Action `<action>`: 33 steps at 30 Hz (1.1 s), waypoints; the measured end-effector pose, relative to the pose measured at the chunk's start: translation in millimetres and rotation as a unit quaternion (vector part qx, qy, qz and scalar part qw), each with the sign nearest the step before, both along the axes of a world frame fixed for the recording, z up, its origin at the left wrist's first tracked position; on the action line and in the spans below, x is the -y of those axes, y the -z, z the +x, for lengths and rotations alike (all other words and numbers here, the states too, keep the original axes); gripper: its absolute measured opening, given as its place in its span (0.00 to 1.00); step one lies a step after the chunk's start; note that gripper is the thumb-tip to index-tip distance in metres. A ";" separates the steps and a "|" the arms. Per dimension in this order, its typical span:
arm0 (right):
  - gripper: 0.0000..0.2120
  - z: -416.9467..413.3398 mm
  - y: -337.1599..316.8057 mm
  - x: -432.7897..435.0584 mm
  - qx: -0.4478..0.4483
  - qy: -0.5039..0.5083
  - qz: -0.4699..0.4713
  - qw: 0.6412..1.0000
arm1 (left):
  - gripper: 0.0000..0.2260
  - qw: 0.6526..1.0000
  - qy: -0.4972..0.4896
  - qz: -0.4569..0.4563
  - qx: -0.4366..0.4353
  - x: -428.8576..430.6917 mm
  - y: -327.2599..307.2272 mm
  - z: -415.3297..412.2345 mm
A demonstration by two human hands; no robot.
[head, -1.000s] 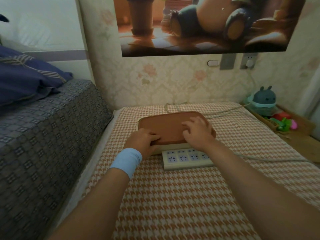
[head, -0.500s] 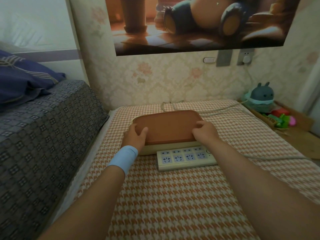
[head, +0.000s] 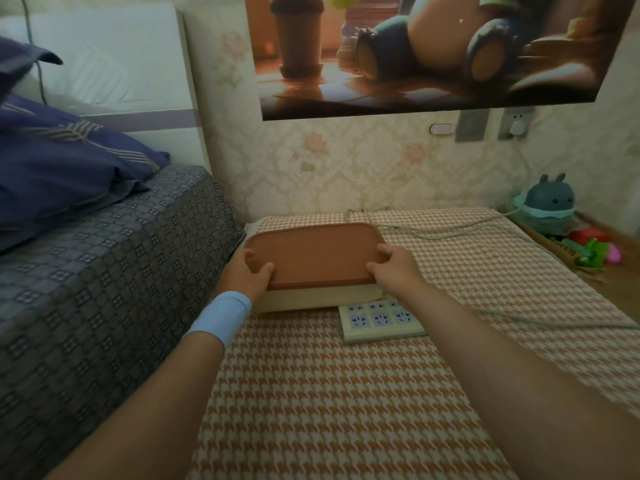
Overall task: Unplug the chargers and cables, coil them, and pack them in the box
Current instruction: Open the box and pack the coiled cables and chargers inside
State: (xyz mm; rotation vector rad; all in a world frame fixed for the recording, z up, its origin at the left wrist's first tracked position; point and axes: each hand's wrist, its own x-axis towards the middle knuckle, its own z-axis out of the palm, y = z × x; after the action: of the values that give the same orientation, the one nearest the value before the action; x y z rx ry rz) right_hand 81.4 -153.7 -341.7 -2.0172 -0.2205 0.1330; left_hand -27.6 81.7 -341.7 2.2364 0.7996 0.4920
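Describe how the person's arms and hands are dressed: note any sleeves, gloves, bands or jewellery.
The left forearm and right forearm are bare, with no sleeves in view. The left hand has a light blue wristband round its wrist. The right hand has a bare wrist. Neither hand wears a glove; no rings or watch show.

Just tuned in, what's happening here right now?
A person grips the brown lid at both ends, left hand and right hand. It sits on the cream box on the houndstooth cover. The power strip lies just in front, visible sockets empty, its cable trailing right. A white plug sits in the wall outlet.
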 end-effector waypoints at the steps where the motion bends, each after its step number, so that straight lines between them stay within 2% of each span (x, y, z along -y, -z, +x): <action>1: 0.28 -7.3 -2.4 -5.1 -0.001 -0.011 -0.007 1.000 | 0.24 1.000 -0.008 0.002 -0.006 -5.3 -3.2 -10.2; 6: 0.24 -52.1 -10.3 -25.4 0.002 -0.038 -0.025 0.999 | 0.24 0.997 -0.042 -0.008 -0.061 -20.9 -3.6 -78.9; 11: 0.24 -104.1 -8.2 -31.4 0.045 -0.039 -0.094 0.994 | 0.27 0.994 -0.019 0.012 -0.111 -24.7 7.4 -144.6; 14: 0.24 -128.2 0.3 -24.8 0.034 -0.074 -0.125 0.989 | 0.29 0.992 0.001 0.018 -0.129 -25.9 6.3 -173.6; 18: 0.26 -145.1 7.7 -17.2 0.059 -0.103 -0.174 0.978 | 0.34 0.965 0.052 0.098 -0.238 -19.4 3.5 -197.5; 20: 0.29 -150.5 11.5 -16.4 0.076 -0.121 -0.222 0.965 | 0.35 0.945 0.094 0.178 -0.259 -12.5 -0.9 -199.9; 22: 0.36 -154.3 17.6 -17.5 0.063 -0.157 -0.254 0.952 | 0.35 0.923 0.155 0.233 -0.264 -7.2 -0.9 -197.9; 24: 0.43 -157.4 19.2 -19.6 0.037 -0.187 -0.239 0.952 | 0.35 0.904 0.189 0.263 -0.279 -7.6 3.9 -195.9; 28: 0.56 -153.6 10.6 -20.3 0.035 -0.213 -0.235 0.948 | 0.31 0.891 0.190 0.299 -0.286 -9.3 6.4 -193.0; 33: 0.52 -145.6 9.0 -16.7 0.045 -0.208 -0.175 0.961 | 0.24 0.891 0.194 0.307 -0.273 3.0 4.0 -191.5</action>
State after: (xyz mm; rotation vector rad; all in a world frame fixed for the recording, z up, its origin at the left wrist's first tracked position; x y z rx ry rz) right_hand -64.2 -137.0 -350.8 -2.3035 -0.7226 0.3661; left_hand -219.0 78.7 -345.7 3.1067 0.4544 -0.1252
